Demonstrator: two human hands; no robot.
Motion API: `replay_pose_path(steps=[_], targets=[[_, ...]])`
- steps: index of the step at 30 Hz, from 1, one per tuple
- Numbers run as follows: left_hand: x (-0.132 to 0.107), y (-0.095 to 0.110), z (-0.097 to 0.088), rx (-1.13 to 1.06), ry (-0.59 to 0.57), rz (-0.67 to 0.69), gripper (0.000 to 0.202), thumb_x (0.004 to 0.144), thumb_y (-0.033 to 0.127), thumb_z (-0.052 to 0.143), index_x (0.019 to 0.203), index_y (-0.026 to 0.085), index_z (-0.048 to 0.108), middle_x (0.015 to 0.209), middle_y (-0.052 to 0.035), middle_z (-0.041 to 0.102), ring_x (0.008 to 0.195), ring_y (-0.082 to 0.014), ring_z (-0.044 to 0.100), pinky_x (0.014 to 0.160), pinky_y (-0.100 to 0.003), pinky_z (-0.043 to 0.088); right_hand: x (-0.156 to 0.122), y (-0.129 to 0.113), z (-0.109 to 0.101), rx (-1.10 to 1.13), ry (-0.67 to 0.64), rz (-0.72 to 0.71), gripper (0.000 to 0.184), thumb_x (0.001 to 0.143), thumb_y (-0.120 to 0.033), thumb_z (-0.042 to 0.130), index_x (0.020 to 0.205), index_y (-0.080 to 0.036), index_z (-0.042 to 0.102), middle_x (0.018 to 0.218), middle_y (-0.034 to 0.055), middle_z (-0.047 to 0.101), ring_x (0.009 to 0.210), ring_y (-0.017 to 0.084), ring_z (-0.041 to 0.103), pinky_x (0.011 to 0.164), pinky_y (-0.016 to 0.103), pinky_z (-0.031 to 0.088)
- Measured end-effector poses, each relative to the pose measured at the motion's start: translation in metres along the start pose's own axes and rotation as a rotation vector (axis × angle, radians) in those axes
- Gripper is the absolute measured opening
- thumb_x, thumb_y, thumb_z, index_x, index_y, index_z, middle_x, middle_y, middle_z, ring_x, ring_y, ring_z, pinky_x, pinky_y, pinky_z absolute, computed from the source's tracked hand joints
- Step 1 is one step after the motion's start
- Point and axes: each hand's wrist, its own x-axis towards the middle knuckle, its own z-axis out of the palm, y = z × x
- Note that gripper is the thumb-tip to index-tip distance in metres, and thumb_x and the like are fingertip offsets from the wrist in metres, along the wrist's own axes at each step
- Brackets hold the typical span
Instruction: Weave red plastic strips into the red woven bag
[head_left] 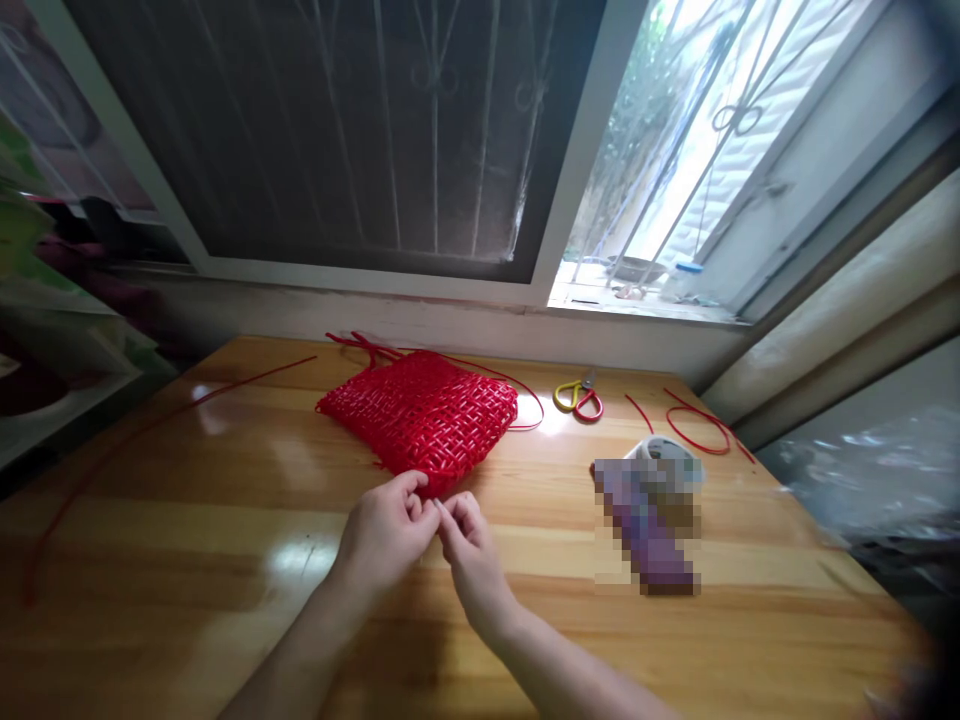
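Note:
A glossy red woven bag (431,415) lies on the wooden table with one corner pointing towards me. At that near corner, my left hand (390,525) is closed, its fingers gripping the edge of the weave. Just to the right, my right hand (471,550) is closed in a pinch, fingertips meeting those of the left. What sits between the right fingertips is too small to make out. Loose red strips (367,345) stick out behind the bag, and a thin red strand (541,410) loops out on its right side.
Scissors (579,397) with one yellow and one red handle lie right of the bag. Beyond them are a white tape roll (660,450), a blurred-out purple item (652,535) and a coiled red strip (697,425). A long red strip (180,405) curves along the left. A barred window stands behind.

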Motion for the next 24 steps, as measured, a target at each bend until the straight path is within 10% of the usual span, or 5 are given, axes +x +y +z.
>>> replay_pose_path(steps=[9, 24], targets=[[0.002, 0.005, -0.006, -0.087, -0.133, 0.006, 0.029, 0.081, 0.039, 0.040, 0.071, 0.017, 0.056, 0.046, 0.0036, 0.051, 0.041, -0.0102, 0.044, 0.044, -0.021, 0.030, 0.000, 0.037, 0.011, -0.030, 0.067, -0.167, 0.023, 0.084, -0.039, 0.046, 0.069, -0.021, 0.044, 0.071, -0.0013, 0.044, 0.067, 0.013, 0.042, 0.066, 0.026, 0.037], [-0.008, 0.007, -0.002, 0.402, 0.159, 0.056, 0.023, 0.082, 0.037, 0.045, 0.077, 0.021, 0.060, 0.058, 0.0005, 0.063, 0.051, -0.0134, 0.055, 0.049, -0.022, 0.027, -0.007, 0.021, 0.016, 0.037, 0.039, -0.089, 0.028, 0.083, -0.043, 0.048, 0.069, -0.019, 0.049, 0.057, -0.0040, 0.043, 0.049, 0.009, 0.034, 0.046, 0.022, 0.029]])
